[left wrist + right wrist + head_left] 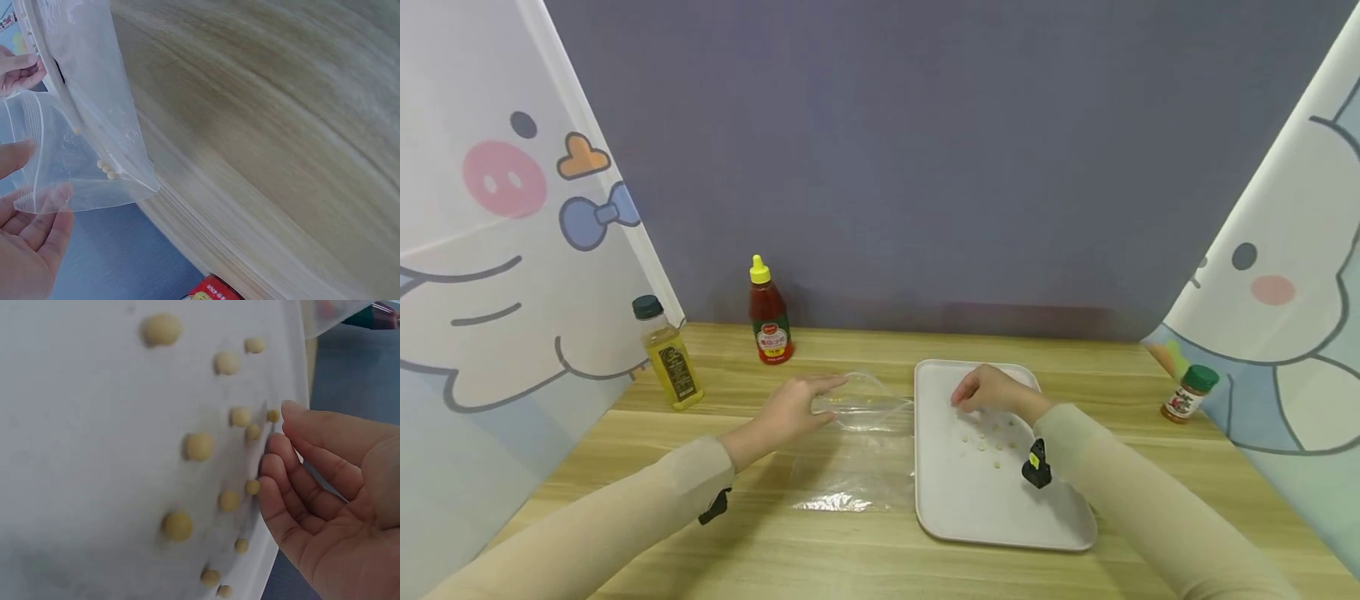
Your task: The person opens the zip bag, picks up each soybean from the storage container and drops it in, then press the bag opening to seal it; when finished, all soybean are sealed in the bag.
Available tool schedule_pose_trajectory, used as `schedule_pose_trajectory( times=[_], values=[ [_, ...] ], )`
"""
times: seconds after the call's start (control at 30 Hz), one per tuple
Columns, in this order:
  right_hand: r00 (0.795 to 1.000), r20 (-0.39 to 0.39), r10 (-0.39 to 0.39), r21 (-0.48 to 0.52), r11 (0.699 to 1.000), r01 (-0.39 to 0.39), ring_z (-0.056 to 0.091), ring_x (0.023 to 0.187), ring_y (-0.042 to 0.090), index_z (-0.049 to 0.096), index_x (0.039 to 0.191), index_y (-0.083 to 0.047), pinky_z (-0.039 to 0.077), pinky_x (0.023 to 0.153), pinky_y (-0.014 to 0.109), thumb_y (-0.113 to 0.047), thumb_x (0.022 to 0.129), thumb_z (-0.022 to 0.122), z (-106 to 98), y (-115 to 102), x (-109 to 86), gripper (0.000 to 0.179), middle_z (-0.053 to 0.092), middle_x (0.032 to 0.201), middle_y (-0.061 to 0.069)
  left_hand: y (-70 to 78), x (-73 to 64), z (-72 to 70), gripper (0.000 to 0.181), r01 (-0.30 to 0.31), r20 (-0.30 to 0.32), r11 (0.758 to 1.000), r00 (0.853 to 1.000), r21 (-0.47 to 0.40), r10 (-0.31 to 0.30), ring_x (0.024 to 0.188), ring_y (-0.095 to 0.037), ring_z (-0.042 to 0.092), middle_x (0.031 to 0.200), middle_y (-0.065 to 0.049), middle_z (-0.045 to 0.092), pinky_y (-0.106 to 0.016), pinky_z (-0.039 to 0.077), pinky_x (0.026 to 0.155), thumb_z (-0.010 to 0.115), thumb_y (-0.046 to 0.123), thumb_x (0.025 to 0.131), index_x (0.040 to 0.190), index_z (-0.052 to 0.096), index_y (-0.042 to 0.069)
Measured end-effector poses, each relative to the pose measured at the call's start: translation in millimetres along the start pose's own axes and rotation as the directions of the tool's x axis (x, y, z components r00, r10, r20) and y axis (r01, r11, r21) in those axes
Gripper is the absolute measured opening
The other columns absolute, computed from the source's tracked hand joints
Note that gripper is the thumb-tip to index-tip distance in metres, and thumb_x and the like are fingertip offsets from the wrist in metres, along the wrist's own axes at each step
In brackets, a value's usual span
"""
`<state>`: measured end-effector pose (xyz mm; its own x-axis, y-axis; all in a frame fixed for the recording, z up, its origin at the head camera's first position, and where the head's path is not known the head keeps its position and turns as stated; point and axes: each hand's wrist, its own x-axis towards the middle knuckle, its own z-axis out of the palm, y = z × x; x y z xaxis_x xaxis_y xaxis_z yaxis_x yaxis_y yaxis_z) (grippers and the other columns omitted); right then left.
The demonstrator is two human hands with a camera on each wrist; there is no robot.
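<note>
My left hand [792,412] holds a clear zip bag [69,150] at its mouth, thumb and fingers spread apart at the two sides. A few pale yellow round beans [107,170] lie in the bag. The bag's lower part lies flat on the table. Over the far part of a white tray [992,517], my right hand [992,390] reaches down with fingers bent. In the right wrist view, its thumb and fingertips are right beside a small bean [273,415]. Several more beans [199,446] are scattered over the tray.
A red sauce bottle [770,321] with a yellow cap stands at the back. An oil bottle [672,362] is at the left, and a green-capped spice jar [1187,396] at the right. A grey panel [925,167] closes off the back of the wooden table [820,558].
</note>
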<state>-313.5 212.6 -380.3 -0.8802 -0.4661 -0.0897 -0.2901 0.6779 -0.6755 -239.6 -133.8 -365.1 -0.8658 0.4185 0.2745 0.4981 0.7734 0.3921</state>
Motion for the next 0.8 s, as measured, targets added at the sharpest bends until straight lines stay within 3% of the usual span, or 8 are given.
schedule_pose_trajectory(
  times=[0.3,0.53,0.8],
  values=[
    [0.999,-0.029,0.014,-0.035,0.999,-0.015,0.053,0.068,0.008,0.074,0.087,-0.001,0.046,0.064,0.023,-0.001,0.072,0.080,10,-1,3.7,0.015,0.069,0.074,0.001,-4.7,-5.0,2.6,0.059,-0.021,-0.020,1.000,1.000,0.005,0.021,0.108,-0.032,0.066,0.131,-0.015,0.061,-0.046,0.055,0.090,0.078,0.012,0.080,0.134,0.058,0.009],
    [0.999,-0.036,0.009,-0.053,0.999,-0.011,0.051,0.062,0.007,0.074,0.080,-0.002,0.045,0.060,0.022,0.000,0.075,0.077,12,-1,3.0,0.006,0.071,0.072,0.003,-3.5,-5.9,2.4,0.058,-0.034,-0.027,0.999,0.999,0.017,0.034,0.107,-0.032,0.067,0.131,-0.015,0.062,-0.045,0.056,0.088,0.078,0.011,0.079,0.133,0.059,0.008],
    [0.999,-0.050,0.010,-0.078,0.997,-0.013,0.052,0.062,0.008,0.074,0.084,0.000,0.045,0.059,0.023,-0.003,0.082,0.074,8,-4,-0.3,0.004,0.071,0.074,0.004,-2.6,-2.0,2.3,0.058,-0.037,-0.024,0.999,0.999,0.012,0.037,0.106,-0.031,0.067,0.131,-0.014,0.061,-0.045,0.056,0.088,0.079,0.012,0.079,0.133,0.058,0.008]
  ],
)
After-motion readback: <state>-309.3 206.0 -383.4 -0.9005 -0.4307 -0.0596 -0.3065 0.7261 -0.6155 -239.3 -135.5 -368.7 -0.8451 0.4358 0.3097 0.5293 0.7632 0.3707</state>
